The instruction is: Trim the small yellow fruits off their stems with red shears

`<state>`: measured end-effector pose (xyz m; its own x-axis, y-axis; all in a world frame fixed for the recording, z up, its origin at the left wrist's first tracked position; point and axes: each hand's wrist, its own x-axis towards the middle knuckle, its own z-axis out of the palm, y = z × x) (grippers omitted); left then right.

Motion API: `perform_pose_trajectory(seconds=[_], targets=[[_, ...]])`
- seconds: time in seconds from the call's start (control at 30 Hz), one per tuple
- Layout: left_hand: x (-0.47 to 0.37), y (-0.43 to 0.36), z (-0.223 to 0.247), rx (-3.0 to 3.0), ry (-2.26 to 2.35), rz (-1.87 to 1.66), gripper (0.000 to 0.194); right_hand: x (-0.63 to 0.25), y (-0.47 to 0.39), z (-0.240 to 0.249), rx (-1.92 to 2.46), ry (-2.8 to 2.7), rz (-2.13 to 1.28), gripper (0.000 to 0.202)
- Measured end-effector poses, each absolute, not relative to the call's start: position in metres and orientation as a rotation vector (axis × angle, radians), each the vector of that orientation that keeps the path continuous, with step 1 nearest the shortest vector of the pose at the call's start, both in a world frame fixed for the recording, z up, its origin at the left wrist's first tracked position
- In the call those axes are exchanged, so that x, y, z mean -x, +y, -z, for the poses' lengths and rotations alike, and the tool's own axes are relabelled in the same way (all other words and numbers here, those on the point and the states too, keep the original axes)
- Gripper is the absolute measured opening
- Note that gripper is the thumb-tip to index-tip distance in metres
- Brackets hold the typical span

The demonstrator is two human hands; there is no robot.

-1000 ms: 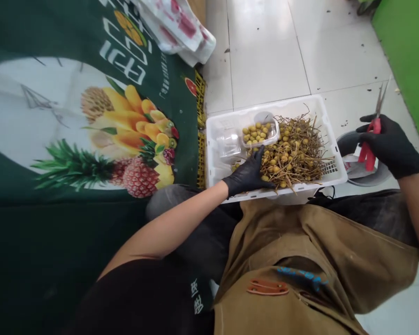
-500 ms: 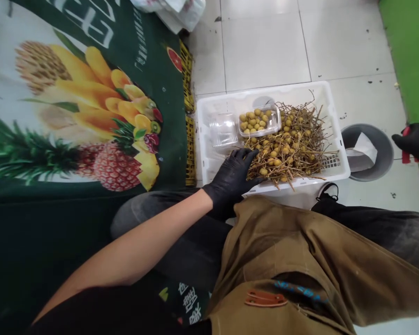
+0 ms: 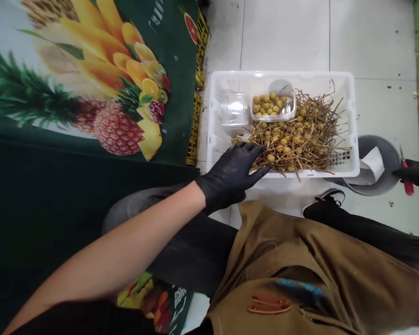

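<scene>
My left hand (image 3: 232, 174), in a black glove, reaches over the near left part of a white plastic crate (image 3: 351, 107). Its fingers are apart, with the fingertips at a heap of longans (image 3: 282, 142) on brown twigs; I see nothing held in it. A clear plastic box (image 3: 291, 109) with loose longans (image 3: 267, 104) sits in the crate behind the heap. At the far right my right hand (image 3: 415, 173), also black-gloved, is closed around a red-handled tool (image 3: 408, 186) with a thin pointed metal tip. It is beside the grey bin.
Stacked clear empty boxes (image 3: 235, 109) stand in the crate's left end. A grey bin (image 3: 391, 153) with white paper (image 3: 373, 163) inside is right of the crate. Yellow crates (image 3: 194, 125) and a fruit-printed dark green cover (image 3: 176, 88) flank the left. White tiles (image 3: 282, 37) form the floor.
The view has shifted, so the crate sits straighter and further right. My left hand stays by the longans with its fingers apart. The tool's metal tip now shows, pointing upward in the picture.
</scene>
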<state>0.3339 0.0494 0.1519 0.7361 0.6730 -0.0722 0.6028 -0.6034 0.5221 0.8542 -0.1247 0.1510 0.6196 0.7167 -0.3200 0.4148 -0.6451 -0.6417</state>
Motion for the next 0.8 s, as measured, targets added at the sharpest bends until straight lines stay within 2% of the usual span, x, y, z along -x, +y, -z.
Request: perform_pose_trajectory(seconds=[0.13, 0.23, 0.33, 0.43, 0.63, 0.8], targets=[[-0.354, 0.046, -0.165, -2.553, 0.821, -0.237, 0.046, -0.854, -0.169, -0.151, 2.396, -0.88, -0.939, 0.019], [-0.364, 0.045, -0.17, -2.635, 0.732, -0.237, 0.049, -0.856, -0.187, -0.136, 2.439, -0.854, -1.093, 0.018], [-0.363, 0.049, -0.167, -2.695, 0.78, -0.183, 0.052, -0.847, -0.194, -0.108, 2.464, -0.817, -1.241, 0.028], [-0.353, 0.058, -0.162, -2.729, 0.877, -0.114, 0.05, -0.816, -0.198, -0.075, 2.474, -0.764, -1.351, 0.034], [-0.327, 0.066, -0.144, -2.668, 0.992, -0.235, 0.051, -0.729, -0.2, -0.028, 2.461, -0.74, -1.415, 0.018], [-0.311, 0.062, -0.131, -2.636, 1.009, -0.176, 0.059, -0.68, -0.19, -0.019, 2.462, -0.811, -1.396, 0.033]])
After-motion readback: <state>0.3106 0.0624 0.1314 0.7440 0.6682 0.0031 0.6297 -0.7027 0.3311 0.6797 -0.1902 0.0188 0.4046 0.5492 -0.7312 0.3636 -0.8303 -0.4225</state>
